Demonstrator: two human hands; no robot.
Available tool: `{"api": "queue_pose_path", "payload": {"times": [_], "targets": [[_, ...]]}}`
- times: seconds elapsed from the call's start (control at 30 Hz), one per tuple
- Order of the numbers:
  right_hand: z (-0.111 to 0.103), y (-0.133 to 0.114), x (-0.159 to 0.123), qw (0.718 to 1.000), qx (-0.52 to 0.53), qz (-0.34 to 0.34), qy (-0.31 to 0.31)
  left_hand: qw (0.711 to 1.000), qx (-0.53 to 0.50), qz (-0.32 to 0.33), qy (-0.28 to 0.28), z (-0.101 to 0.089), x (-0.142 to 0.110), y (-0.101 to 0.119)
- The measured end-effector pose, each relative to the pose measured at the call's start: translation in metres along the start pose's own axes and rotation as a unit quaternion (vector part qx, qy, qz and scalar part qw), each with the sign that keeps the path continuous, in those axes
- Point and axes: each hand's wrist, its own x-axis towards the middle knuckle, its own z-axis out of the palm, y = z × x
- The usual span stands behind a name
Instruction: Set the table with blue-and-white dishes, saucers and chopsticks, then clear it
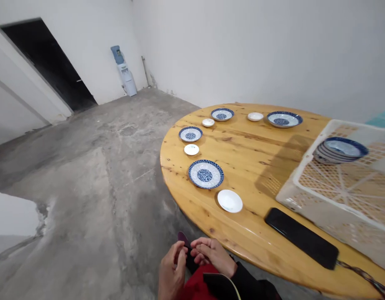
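Note:
Both my hands are low at the bottom of the view, below the round wooden table's [251, 141] near edge. My left hand [171, 268] and my right hand [211, 255] meet with fingers curled, pinching a small dark object [186, 248] between them; I cannot make out what it is. On the table, closest to my hands, lie a small white saucer [230, 201] and a blue-patterned plate [206, 173]. A black phone [301, 237] with a cable lies by the near rim.
More blue-patterned plates [190, 134] and small white saucers [191, 149] ring the table's far edge. A white plastic crate [345, 191] at right holds a stack of blue-rimmed bowls [341, 150]. Bare concrete floor stretches left, toward a water dispenser [125, 73] and a dark doorway [48, 66].

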Motion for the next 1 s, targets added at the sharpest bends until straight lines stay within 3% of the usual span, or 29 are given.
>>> {"api": "queue_pose_path", "payload": {"times": [0.17, 0.33, 0.5, 0.63, 0.8, 1.0], "targets": [[0.019, -0.038, 0.054, 0.999, 0.024, -0.024, 0.024, 0.999, 0.031, -0.001, -0.009, -0.041, 0.052, 0.009], [0.037, -0.074, 0.097, 0.999, 0.007, -0.032, 0.039, 0.997, 0.008, -0.042, 0.065, -0.071, 0.086, 0.007], [0.07, -0.097, 0.134, 0.999, -0.033, -0.031, -0.015, 0.989, -0.041, -0.103, 0.093, -0.088, 0.109, -0.004], [0.102, -0.106, 0.161, 0.996, -0.058, -0.026, -0.067, 0.993, -0.052, -0.086, 0.07, -0.103, 0.142, -0.009], [0.131, -0.112, 0.206, 0.998, -0.051, -0.027, -0.034, 0.999, -0.037, -0.036, 0.017, -0.141, 0.211, -0.014], [0.173, -0.143, 0.273, 0.997, -0.018, -0.059, 0.044, 0.999, -0.027, -0.009, -0.028, -0.214, 0.308, 0.002]]}}
